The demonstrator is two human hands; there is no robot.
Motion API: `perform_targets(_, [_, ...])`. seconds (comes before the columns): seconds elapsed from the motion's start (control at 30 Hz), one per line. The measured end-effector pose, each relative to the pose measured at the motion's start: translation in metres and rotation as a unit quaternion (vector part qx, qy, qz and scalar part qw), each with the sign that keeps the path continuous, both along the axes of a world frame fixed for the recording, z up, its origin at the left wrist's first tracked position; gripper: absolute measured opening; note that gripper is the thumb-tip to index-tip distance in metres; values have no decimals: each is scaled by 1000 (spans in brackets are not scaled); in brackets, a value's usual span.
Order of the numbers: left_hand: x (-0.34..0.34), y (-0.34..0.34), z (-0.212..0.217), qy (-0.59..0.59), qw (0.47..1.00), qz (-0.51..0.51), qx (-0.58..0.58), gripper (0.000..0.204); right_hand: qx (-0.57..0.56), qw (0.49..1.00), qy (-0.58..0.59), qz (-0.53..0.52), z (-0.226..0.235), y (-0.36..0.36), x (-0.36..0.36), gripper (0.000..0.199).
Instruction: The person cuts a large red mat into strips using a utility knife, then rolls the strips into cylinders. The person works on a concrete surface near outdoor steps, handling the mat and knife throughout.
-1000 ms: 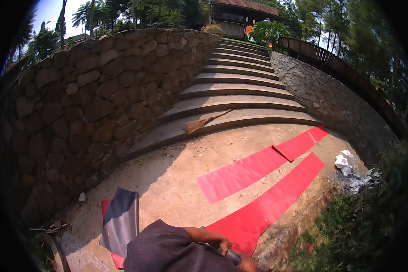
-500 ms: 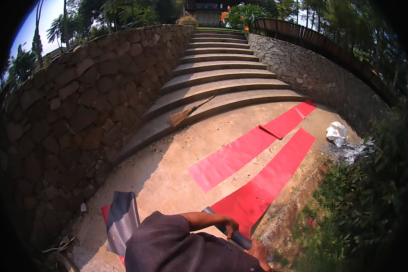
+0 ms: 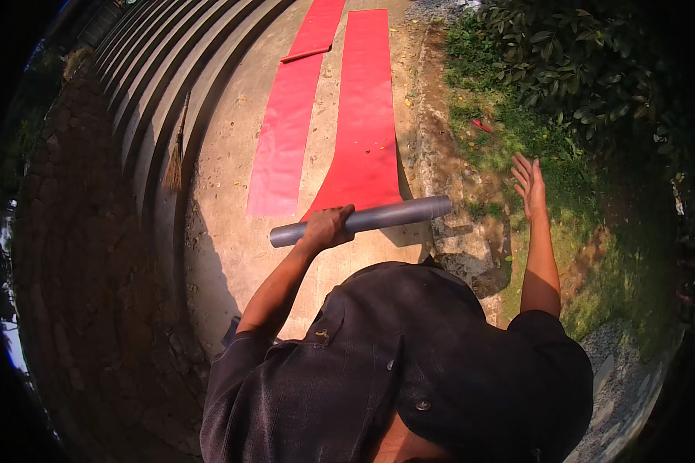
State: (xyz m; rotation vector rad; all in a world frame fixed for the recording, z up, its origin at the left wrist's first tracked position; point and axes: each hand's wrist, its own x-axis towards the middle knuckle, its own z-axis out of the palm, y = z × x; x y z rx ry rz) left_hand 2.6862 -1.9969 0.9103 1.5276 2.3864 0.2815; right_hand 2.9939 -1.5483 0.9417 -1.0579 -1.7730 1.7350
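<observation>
Gripping a grey tube (image 3: pixel 363 221), left hand (image 3: pixel 326 228) hiding its middle; right hand (image 3: pixel 530 184) spread, empty

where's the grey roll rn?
Head view, centre: the grey roll lies crosswise in the left hand, over the near end of the right red strip, beside the grass edge.

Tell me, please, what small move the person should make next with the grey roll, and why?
Probably bring the free right hand across to the far end of the grey roll. Only the left hand grips it, near one end, so most of its length sticks out unsupported above the near end of the red strip on the concrete. A second grip would likely steady it.
</observation>
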Motion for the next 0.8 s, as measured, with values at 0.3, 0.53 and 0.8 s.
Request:
perform_targets(0.3, [25,47,0,37,997,-51,-40,32,-244,935,67,250,-79,-141,-75,89])
perform_targets(0.53, [43,52,6,0,999,-16,-42,33,-201,973,85,73,-76,-80,-40,85])
perform_targets(0.8, [62,43,-24,35,997,-36,-62,42,-209,969,78,109,-85,-123,-72,85])
